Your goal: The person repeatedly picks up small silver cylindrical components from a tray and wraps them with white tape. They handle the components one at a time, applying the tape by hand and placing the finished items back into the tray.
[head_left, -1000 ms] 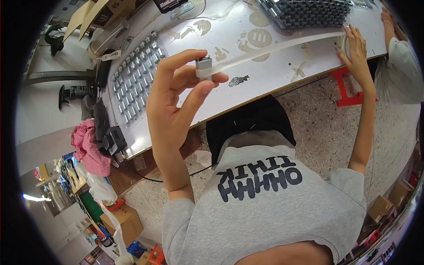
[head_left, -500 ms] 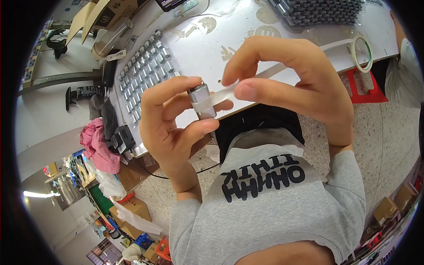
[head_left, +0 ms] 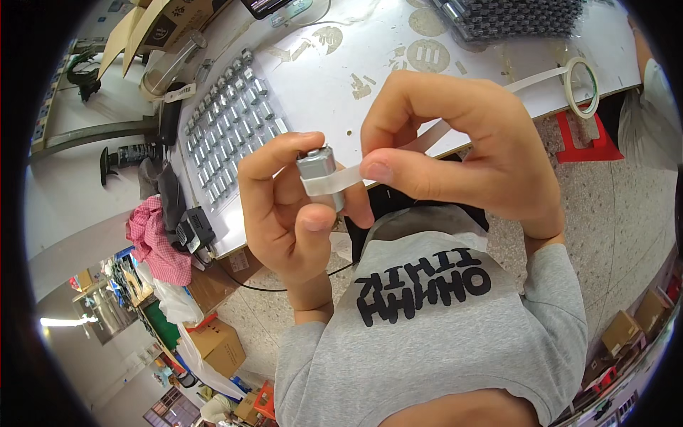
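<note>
Above the near edge of a white flat-topped table point(head_left: 324, 89), the left hand point(head_left: 277, 213) grasps a small silver metal cylinder point(head_left: 317, 164) between fingers and thumb. The right hand point(head_left: 469, 153) pinches a translucent white tape strip point(head_left: 347, 178), which lies across the cylinder. Farther off, rows of silver metal parts point(head_left: 229, 128) occupy the left side; the strip reaches a cream ring-shaped tape roll point(head_left: 570, 87) at right. Beyond stands a dark-and-silver stack point(head_left: 512, 21).

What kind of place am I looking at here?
Likely an assembly workshop: rows of silvery metal parts lie on a white worktable, the left hand holds a similar part with tape around it, and cardboard boxes stand around the room.
</note>
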Motion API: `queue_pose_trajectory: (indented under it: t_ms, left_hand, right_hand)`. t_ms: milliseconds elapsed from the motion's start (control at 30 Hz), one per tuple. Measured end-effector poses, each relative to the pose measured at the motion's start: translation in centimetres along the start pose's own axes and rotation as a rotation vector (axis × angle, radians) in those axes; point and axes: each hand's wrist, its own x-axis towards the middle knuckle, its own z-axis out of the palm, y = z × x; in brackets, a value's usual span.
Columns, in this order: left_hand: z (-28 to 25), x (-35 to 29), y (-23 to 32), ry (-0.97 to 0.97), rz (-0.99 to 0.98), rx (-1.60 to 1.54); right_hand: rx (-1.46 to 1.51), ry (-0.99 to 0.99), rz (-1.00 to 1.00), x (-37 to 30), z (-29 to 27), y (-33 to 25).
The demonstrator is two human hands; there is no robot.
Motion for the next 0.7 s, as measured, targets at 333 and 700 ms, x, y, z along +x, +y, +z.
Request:
queue_pose_trajectory:
  t_ms: [333,700]
  left_hand:
    - [0.9,-0.1,0.1,-0.061,-0.049,0.015]
    - [1.4,0.1,0.4,-0.163,-0.023,0.282]
  right_hand:
    - [0.087,0.052,0.037,-0.2,1.0,0.6]
    - [0.119,0.038,0.135,-0.4,0.3,1.3]
